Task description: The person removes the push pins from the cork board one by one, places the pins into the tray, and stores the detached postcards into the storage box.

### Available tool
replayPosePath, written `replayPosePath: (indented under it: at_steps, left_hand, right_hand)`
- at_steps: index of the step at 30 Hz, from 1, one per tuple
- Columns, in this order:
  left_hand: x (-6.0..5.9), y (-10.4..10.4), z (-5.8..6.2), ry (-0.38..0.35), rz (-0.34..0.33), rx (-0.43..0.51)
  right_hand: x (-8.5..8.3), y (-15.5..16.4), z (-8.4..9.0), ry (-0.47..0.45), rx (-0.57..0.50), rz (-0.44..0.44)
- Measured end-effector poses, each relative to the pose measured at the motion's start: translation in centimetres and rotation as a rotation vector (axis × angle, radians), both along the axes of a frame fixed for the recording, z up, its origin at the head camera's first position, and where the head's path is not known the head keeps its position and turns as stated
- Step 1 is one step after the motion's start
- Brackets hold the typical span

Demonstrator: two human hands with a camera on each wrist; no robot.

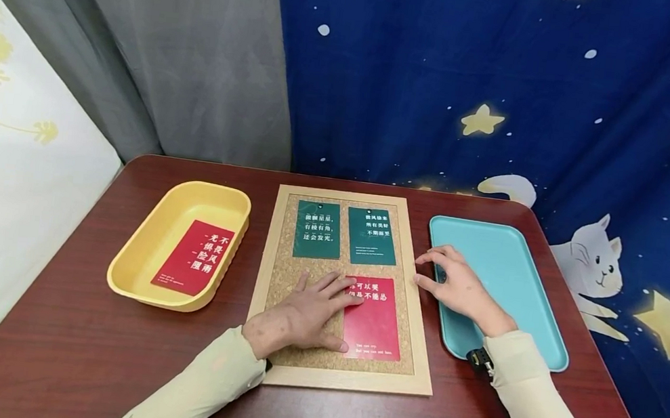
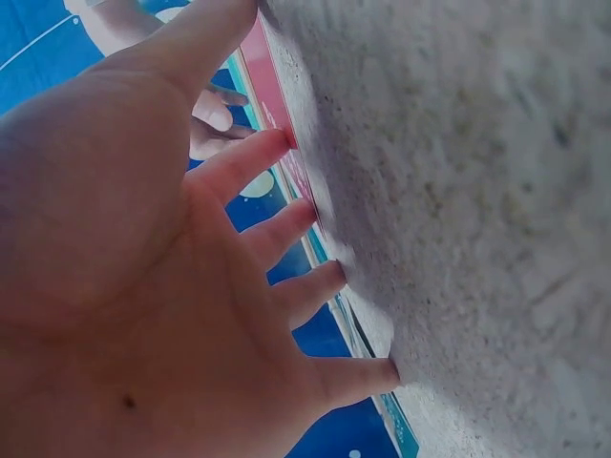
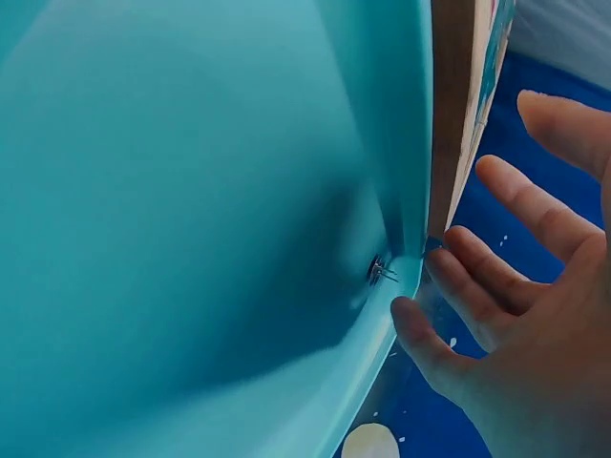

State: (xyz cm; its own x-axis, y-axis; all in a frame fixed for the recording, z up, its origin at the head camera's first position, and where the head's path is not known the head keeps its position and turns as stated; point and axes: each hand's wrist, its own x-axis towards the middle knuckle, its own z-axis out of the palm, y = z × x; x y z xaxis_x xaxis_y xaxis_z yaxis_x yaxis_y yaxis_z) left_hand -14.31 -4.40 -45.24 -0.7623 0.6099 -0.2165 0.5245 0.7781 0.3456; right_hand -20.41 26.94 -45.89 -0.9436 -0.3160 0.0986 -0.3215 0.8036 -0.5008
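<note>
My left hand [image 1: 314, 312] lies spread over the cork board [image 1: 302, 287], its fingertips on the left part of a red card [image 1: 374, 325] with white writing. In the left wrist view the straight fingers [image 2: 277, 234] touch down on the board and card. My right hand [image 1: 462, 284] hovers over the left rim of the blue tray [image 1: 500, 267], beside the board's wooden frame. Its fingers are spread and slightly bent, with nothing seen between them. A small dark pin [image 3: 376, 271] with thin metal points lies in the tray corner near those fingertips.
Two green cards [image 1: 317, 244] [image 1: 371, 247] hang on the board's upper half, each with a small dark pin at its top. A yellow basin [image 1: 179, 203] at the left holds another red card [image 1: 191, 262]. Curtains [image 1: 386, 71] stand behind the brown table [image 1: 72, 317].
</note>
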Motion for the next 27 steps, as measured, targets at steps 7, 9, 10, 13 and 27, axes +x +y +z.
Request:
replayPosePath:
  at_steps: [7, 9, 10, 13, 27]
  left_hand:
    - [-0.03, -0.02, -0.02, -0.002, 0.004, 0.0]
    - [-0.04, -0.03, -0.02, -0.004, 0.005, 0.002]
    - [-0.04, -0.03, -0.02, -0.004, 0.005, 0.002]
    - [-0.06, -0.02, 0.0, -0.006, 0.006, 0.002]
    - [-0.03, -0.01, 0.05, -0.005, 0.005, -0.005]
  right_hand:
    - [0.2, -0.56, 0.27, -0.049, 0.065, 0.055]
    - [0.22, -0.66, 0.27, -0.052, 0.083, 0.073]
    - [0.23, -0.71, 0.26, -0.056, 0.088, 0.076]
    - [0.26, -0.78, 0.22, -0.052, 0.11, 0.082]
    - [0.34, -0.9, 0.17, -0.113, 0.128, 0.076]
